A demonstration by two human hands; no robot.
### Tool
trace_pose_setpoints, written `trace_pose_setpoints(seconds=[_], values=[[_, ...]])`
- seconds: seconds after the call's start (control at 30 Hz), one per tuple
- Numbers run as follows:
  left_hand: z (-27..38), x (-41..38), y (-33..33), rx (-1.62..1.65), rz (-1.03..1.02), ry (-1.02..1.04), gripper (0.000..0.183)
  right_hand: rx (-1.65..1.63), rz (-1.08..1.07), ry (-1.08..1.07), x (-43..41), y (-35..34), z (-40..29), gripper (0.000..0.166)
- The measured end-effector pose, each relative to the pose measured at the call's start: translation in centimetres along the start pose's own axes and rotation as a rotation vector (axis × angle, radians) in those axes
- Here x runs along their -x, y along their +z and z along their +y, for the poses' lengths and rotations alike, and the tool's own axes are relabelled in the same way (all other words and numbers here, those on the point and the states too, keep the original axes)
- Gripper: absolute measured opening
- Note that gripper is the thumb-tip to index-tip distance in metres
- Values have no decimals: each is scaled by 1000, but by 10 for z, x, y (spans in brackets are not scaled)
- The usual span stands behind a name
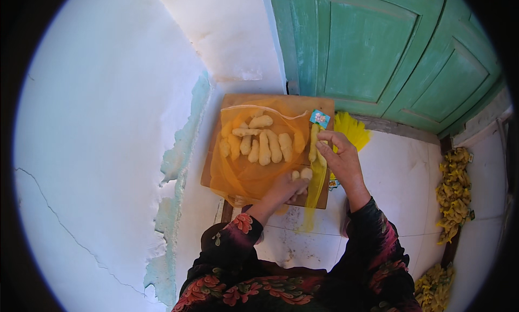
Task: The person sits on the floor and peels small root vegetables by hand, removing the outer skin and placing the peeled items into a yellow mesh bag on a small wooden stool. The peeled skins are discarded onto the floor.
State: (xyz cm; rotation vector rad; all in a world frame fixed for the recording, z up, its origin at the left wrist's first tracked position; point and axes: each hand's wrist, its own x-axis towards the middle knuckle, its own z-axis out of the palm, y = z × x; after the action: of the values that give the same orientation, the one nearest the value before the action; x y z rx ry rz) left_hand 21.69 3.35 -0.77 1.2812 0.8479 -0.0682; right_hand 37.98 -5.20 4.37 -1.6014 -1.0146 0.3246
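My left hand (288,188) is closed around pale knobbly roots, two of whose rounded ends (302,174) stick out past the fingers. It is over the front of a low wooden table (316,200). My right hand (342,156) has bent fingers, with thumb and forefinger tips close together beside a yellow mesh net (317,182). Whether they pinch the mesh cannot be made out. Long pale roots (314,143) lie in the net's far part, under a blue picture label (320,118). An orange mesh bag (239,178) spreads across the table, with several more roots (264,147) on or in it.
Yellow netting (352,131) fans out beyond the table's right edge. Green panelled doors (367,52) stand behind, and a peeling wall (121,129) rises at the left. Two heaps of yellow-netted bundles (454,194) (434,289) lie along the right side of the tiled floor (389,198).
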Motion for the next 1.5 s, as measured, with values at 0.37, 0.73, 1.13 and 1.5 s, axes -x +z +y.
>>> trace_pose_setpoints(seconds=[0.37, 0.73, 1.13, 1.5], values=[[9, -1, -32, -728, 545, 342, 44, 0, -24, 7, 0, -3, -1, 22], [12, 13, 9, -981, 502, 233, 48, 29, -73, 19, 1, 5, -5, 22], [39, 55, -43, -653, 800, 658, 20, -3, -106, 36, 2, 13, -4, 21], [-153, 65, -46, 948, 934, -117, 37, -98, -158, 47, 10, 30, -12, 21]])
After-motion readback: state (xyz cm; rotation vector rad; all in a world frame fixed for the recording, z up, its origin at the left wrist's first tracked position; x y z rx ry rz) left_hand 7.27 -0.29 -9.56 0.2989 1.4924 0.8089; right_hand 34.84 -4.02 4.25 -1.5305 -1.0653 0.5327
